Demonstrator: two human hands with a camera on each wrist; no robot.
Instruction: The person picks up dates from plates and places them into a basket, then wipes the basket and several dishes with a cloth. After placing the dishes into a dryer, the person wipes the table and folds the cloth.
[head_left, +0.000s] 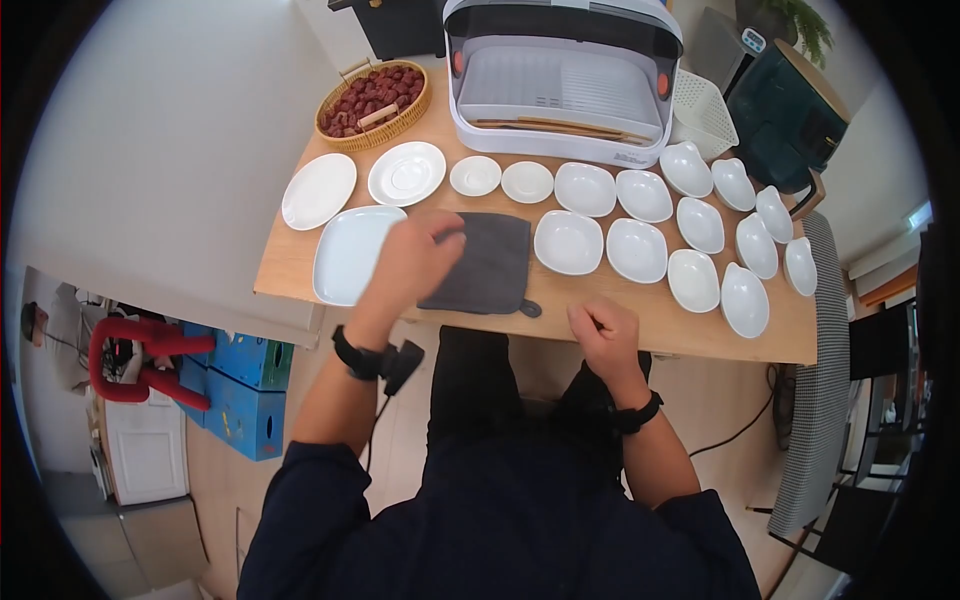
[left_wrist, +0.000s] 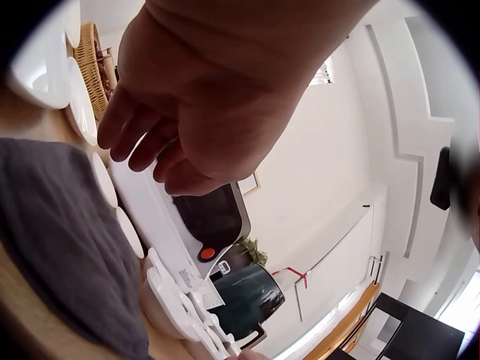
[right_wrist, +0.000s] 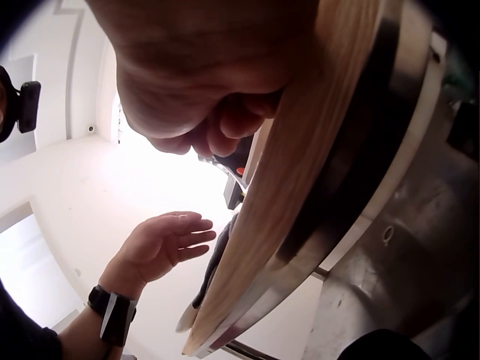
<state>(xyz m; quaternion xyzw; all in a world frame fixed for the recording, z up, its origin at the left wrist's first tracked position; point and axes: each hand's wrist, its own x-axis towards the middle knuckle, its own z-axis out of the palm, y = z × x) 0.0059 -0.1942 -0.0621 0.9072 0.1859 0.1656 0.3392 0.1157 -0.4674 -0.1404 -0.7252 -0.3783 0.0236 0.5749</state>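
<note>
My left hand [head_left: 415, 258] is raised above the left part of a dark grey cloth mat [head_left: 490, 262] and the right edge of a pale square plate [head_left: 350, 262]. In the left wrist view the hand [left_wrist: 202, 105] holds nothing, its fingers loosely bent over the mat [left_wrist: 60, 240]. Beside the table's front edge, my right hand [head_left: 607, 340] has curled fingers and nothing visible in its grip. The right wrist view shows the right hand [right_wrist: 202, 90] against the wooden edge, with the left hand [right_wrist: 154, 247] beyond, fingers extended.
White plates [head_left: 407, 174] and small saucers [head_left: 475, 176] lie behind the mat. Several white bowls [head_left: 568, 242] cover the table's right side. At the back stand a basket of dark red fruit [head_left: 375, 105], a white appliance [head_left: 560, 90], a white basket [head_left: 703, 112] and a dark green appliance [head_left: 785, 115].
</note>
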